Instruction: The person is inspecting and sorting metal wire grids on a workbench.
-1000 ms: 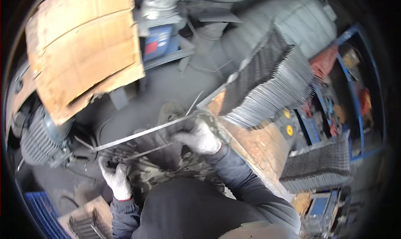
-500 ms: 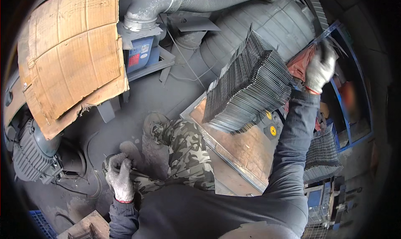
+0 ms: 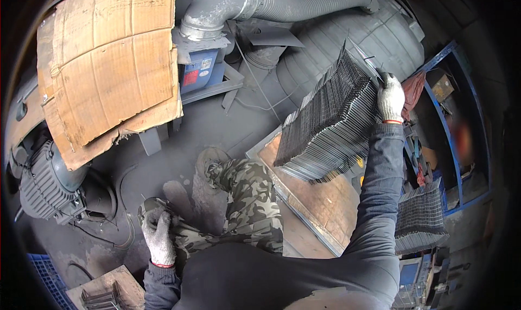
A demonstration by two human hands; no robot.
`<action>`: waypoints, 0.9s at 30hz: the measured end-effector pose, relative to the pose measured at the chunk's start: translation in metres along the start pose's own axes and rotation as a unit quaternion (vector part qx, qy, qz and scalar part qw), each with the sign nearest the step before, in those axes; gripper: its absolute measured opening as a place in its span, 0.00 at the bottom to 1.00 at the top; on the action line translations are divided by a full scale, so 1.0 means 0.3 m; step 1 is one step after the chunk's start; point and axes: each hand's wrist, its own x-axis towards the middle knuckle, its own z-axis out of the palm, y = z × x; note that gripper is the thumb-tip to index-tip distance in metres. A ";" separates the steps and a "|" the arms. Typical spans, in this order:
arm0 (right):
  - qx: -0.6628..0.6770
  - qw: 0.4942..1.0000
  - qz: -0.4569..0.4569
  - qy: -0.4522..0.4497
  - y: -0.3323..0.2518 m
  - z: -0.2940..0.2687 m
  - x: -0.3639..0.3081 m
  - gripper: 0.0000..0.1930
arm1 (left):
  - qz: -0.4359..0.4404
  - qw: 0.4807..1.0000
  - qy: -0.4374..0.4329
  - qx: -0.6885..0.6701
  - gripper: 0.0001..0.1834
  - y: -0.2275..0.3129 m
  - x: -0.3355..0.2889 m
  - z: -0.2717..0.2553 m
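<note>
A tall stack of thin, bent dark metal pieces point(image 3: 325, 120) leans at the right of centre. At its upper right end my right hand point(image 3: 392, 97), in a white knitted glove with dark fingertips, is closed on a thin flat metal piece point(image 3: 364, 59) that catches the light. This piece sticks up past the stack's top edge. Low on the left, my left hand point(image 3: 159, 237), gloved the same way, has its fingers curled together beside my camouflage trouser leg. What it holds, if anything, is too small to make out.
Under the stack lies a brown board point(image 3: 304, 196). A cardboard sheet point(image 3: 114, 71) covers the upper left, above a ribbed motor point(image 3: 49, 185). A grey flexible duct point(image 3: 309, 5) runs across the top. A blue-framed rack point(image 3: 456, 131) and a second stack point(image 3: 418, 218) are at right.
My right hand has come down and left from near the rack to the stack's upper end, where a bright metal piece now shows. My left hand stays low. The whole view has shifted slightly.
</note>
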 end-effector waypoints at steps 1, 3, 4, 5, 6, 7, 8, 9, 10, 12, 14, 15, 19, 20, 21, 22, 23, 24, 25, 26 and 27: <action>0.002 1.000 0.004 0.001 0.016 0.007 -0.006 0.24 | 0.003 1.000 -0.001 0.004 0.06 0.006 -0.002 0.007; 0.033 0.999 0.014 -0.008 0.052 0.019 -0.017 0.23 | 0.001 1.000 0.009 0.015 0.05 0.019 -0.005 0.028; 0.015 0.999 0.030 -0.023 0.005 -0.001 -0.011 0.22 | -0.001 1.000 0.011 0.018 0.05 0.025 -0.008 0.035; 0.015 0.999 0.032 -0.025 -0.003 -0.015 -0.009 0.22 | -0.006 0.999 0.007 0.033 0.04 0.038 -0.009 0.050; 0.000 1.000 0.021 -0.015 -0.007 -0.024 -0.011 0.22 | -0.012 0.999 0.003 0.047 0.04 0.045 -0.008 0.058; -0.016 1.000 0.010 -0.004 -0.003 -0.028 -0.014 0.21 | -0.012 0.999 0.001 0.048 0.04 0.039 -0.004 0.062; -0.016 1.000 -0.006 0.011 0.003 -0.026 -0.023 0.21 | -0.014 0.998 -0.002 0.058 0.04 0.028 0.000 0.066; -0.017 1.000 -0.004 0.011 0.017 -0.019 -0.028 0.21 | -0.016 0.998 -0.006 0.068 0.03 0.020 0.002 0.069; -0.013 1.000 0.007 -0.020 0.012 -0.018 -0.026 0.20 | -0.016 0.997 -0.006 0.069 0.03 0.018 0.001 0.074; 0.006 0.998 0.015 -0.054 0.009 -0.028 -0.025 0.17 | -0.033 0.997 0.005 0.074 0.02 0.014 -0.006 0.090; 0.045 0.998 0.013 -0.053 0.003 -0.040 -0.028 0.16 | -0.036 0.998 -0.007 0.060 0.02 0.009 -0.008 0.094; 0.082 0.995 0.010 -0.051 0.003 -0.040 -0.033 0.17 | -0.038 0.998 -0.018 0.045 0.02 0.006 -0.007 0.096; 0.107 0.992 0.015 -0.062 0.011 -0.044 -0.053 0.20 | -0.042 0.997 -0.012 0.064 0.02 -0.008 -0.005 0.088; 0.105 0.992 0.026 -0.071 0.020 -0.043 -0.052 0.21 | -0.044 0.997 -0.009 0.062 0.02 -0.015 -0.002 0.088; 0.106 0.991 0.028 -0.072 0.033 -0.044 -0.056 0.21 | -0.045 0.997 -0.007 0.060 0.02 -0.019 -0.002 0.087; 0.102 0.991 0.035 -0.077 0.048 -0.047 -0.061 0.22 | -0.046 0.997 -0.008 0.062 0.02 -0.021 -0.005 0.087; 0.102 0.991 0.041 -0.080 0.039 -0.048 -0.055 0.22 | -0.051 0.997 -0.007 0.052 0.02 -0.012 -0.011 0.098; 0.090 0.990 0.056 -0.089 0.034 -0.064 -0.057 0.22 | -0.058 0.997 -0.006 0.043 0.02 -0.008 -0.013 0.104; 0.080 0.992 0.061 -0.082 0.041 -0.067 -0.064 0.22 | -0.056 0.997 -0.003 0.045 0.02 -0.005 -0.014 0.100; 0.111 0.987 0.077 -0.091 0.043 -0.064 -0.070 0.22 | -0.053 0.997 -0.003 0.056 0.03 -0.007 -0.015 0.097; 0.141 0.980 0.094 -0.100 0.044 -0.059 -0.074 0.22 | -0.050 0.997 -0.004 0.066 0.03 -0.013 -0.015 0.093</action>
